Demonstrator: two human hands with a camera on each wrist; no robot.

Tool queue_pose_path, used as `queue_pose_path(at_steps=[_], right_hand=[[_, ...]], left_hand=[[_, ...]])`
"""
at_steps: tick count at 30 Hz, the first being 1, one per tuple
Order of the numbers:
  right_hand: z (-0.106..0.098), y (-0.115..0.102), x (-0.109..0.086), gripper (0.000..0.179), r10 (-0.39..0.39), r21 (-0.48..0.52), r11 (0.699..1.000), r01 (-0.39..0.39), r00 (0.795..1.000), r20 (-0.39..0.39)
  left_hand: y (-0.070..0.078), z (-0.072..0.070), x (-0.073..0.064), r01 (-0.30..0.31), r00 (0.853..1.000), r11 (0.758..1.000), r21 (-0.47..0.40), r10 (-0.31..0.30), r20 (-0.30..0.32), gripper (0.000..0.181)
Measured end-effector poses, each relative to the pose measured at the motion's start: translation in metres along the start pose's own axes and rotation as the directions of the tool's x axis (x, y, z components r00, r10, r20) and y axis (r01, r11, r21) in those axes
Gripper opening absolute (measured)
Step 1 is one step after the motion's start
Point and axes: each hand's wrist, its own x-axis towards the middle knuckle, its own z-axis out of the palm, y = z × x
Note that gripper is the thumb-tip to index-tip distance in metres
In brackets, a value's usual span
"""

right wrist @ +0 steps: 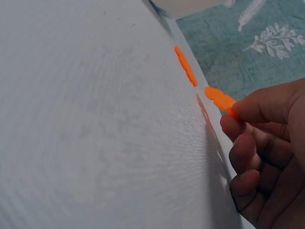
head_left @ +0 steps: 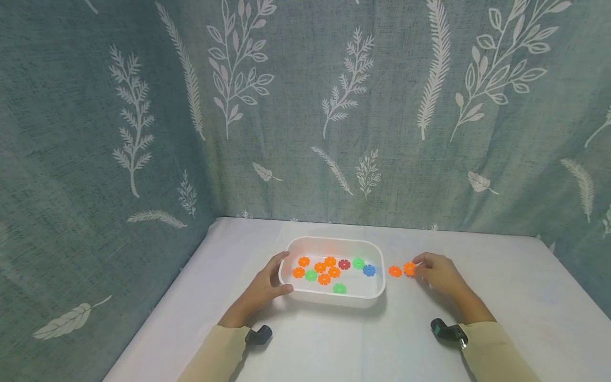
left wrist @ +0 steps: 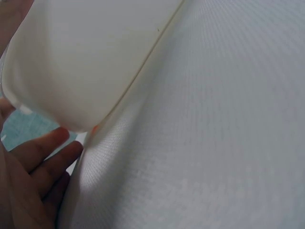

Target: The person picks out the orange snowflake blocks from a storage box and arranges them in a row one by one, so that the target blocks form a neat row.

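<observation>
A white plastic tub (head_left: 363,294) holds several notched flower-shaped discs in orange, green, red and blue. At its left end my left hand (head_left: 264,281) grips the rim, thumb at the front corner and fingers round the back corner. In the left wrist view, the tub's side wall (left wrist: 95,57) fills the upper left, beside some of the fingers. My right hand (head_left: 440,273) pinches an orange flower disc (head_left: 409,269) between thumb and index finger, right of the tub. In the right wrist view this disc (right wrist: 220,99) is tilted over the table. A second orange disc (head_left: 395,271) lies flat between it and the tub.
A white cloth (head_left: 329,345) covers the table. Behind and to the left hangs a green curtain (head_left: 305,106) with white leaf prints. Dark wrist devices (head_left: 259,335) are worn at both sleeves.
</observation>
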Motion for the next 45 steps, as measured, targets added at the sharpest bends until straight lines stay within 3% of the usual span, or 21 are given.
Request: queue_pose_path(at_steps=[8,22,31,45], right_hand=[[0.0031,0.0013,-0.0027,0.026,0.025,-0.073,0.997,-0.024,1.0,0.013],[0.0045,0.0017,-0.0011,0.026,-0.008,-0.158,0.987,0.009,1.0,0.004],[0.0055,-0.0018,0.0025,0.036,0.056,-0.183,0.982,-0.046,0.997,0.051],[0.0031,0.0014,0.0052,0.033,0.068,-0.185,0.981,-0.058,0.996,0.049]], left_hand=[[-0.0008,0.0003,-0.002,0.027,1.0,1.0,0.009,-0.027,-0.008,0.093],[0.0001,-0.0014,-0.0033,-0.003,1.0,1.0,-0.012,0.003,0.009,0.092],[0.0007,-0.0026,-0.0056,-0.017,1.0,0.999,-0.049,0.018,0.02,0.09],[-0.0013,0.0003,-0.002,-0.008,1.0,0.999,-0.035,0.008,0.011,0.092]])
